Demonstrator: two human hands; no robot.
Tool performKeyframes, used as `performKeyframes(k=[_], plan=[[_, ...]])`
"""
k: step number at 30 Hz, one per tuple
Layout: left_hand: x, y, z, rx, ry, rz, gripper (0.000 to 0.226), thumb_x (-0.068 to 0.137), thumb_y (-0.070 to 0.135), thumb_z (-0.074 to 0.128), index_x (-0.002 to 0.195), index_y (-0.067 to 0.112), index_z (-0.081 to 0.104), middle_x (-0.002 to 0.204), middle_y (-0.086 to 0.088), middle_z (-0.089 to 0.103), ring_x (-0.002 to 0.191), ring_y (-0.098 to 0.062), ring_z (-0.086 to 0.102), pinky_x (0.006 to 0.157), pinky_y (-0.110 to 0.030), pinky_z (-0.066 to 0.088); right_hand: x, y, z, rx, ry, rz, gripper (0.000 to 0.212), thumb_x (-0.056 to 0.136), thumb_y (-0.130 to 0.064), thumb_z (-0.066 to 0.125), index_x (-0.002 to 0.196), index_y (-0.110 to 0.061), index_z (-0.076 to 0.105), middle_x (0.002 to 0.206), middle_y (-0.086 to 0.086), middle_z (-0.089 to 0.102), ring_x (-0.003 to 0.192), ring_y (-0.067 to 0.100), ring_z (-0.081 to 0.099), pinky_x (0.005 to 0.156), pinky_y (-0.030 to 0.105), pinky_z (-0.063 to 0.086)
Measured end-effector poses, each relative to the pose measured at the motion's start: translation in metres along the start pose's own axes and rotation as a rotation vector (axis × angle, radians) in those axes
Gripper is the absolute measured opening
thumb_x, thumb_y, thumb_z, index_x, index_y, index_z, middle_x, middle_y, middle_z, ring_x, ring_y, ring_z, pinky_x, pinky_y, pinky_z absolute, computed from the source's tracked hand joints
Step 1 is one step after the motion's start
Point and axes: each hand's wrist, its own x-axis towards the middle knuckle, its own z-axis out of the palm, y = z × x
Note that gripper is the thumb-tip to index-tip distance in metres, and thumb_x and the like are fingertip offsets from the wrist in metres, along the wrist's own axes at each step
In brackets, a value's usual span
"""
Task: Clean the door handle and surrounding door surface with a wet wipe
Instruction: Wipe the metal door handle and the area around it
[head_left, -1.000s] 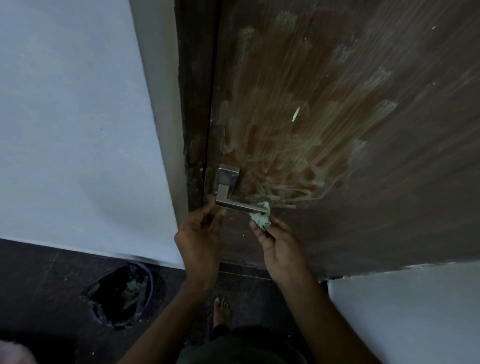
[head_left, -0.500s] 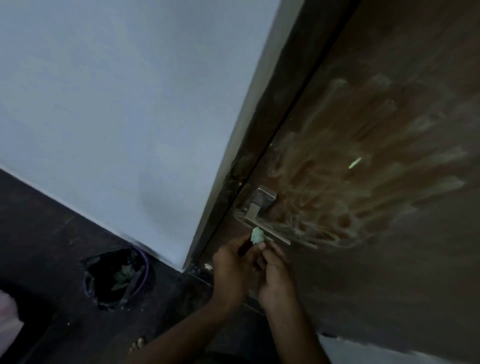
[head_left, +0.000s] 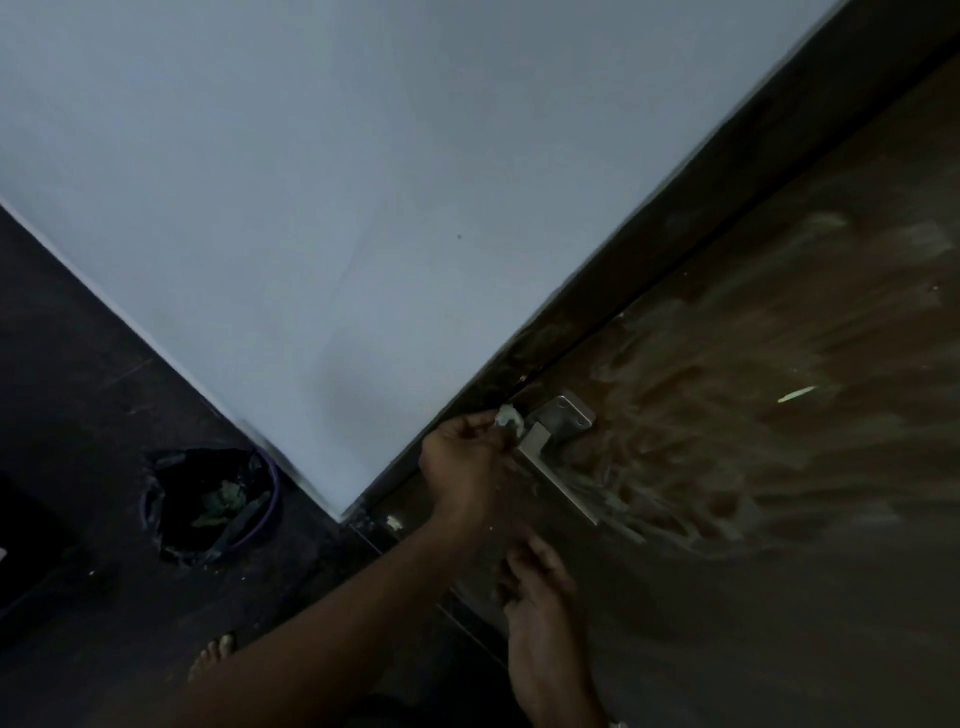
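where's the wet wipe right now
In the head view the wet wipe is pinched in the left hand, at the door's edge just left of the door handle.

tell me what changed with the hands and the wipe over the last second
The crumpled pale green wet wipe passed from the right hand to the left hand, which now pinches it beside the square plate of the silver metal lever door handle. The right hand let go and dropped lower, away from the lever. The streaky brown wooden door and the black-lined bin look unchanged.
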Motion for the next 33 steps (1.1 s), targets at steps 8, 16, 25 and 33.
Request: performKeyframes(k=[8,16,25,33], plan=[[0.002,-0.019,0.002,0.154,0.036,0.246,0.009,0.087,0.008,0.074,0.095,0.007,0.078,0.088,0.001,0.077,0.084,-0.014,0.073,0.081,-0.04,0.06,-0.001,-0.002,-0.003,-0.087,-0.04,-0.007,0.025,0.089,0.0,0.064,0.109,-0.013,0.073,0.092,0.01,0.078,0.079,0.021,0.065,0.067,0.033,0.046],[-0.015,-0.036,0.001,0.211,0.031,0.336,0.009,0.079,0.007,0.08,0.085,0.012,0.077,0.086,0.003,0.074,0.081,-0.008,0.07,0.079,-0.026,0.058,-0.009,0.0,0.015,-0.077,-0.03,0.042,0.03,0.093,0.017,0.041,0.105,0.004,0.066,0.09,0.022,0.068,0.075,0.033,0.059,0.073,0.042,0.041],[-0.006,-0.014,0.006,-0.224,0.016,-0.213,0.006,0.082,-0.005,0.074,0.084,0.0,0.076,0.075,-0.009,0.076,0.067,-0.017,0.071,0.063,-0.026,0.061,-0.004,0.006,0.014,-0.069,-0.02,0.074,0.024,0.076,0.011,0.058,0.091,-0.003,0.07,0.08,0.017,0.072,0.072,0.03,0.059,0.066,0.036,0.041],[-0.004,-0.011,0.006,-0.228,0.059,-0.297,0.012,0.085,-0.013,0.066,0.092,-0.005,0.072,0.073,-0.009,0.07,0.053,-0.006,0.067,0.052,-0.017,0.055,-0.005,0.008,0.016,-0.124,0.005,0.069,0.023,0.086,0.012,0.053,0.098,0.001,0.069,0.074,0.016,0.072,0.072,0.03,0.058,0.062,0.033,0.039]])
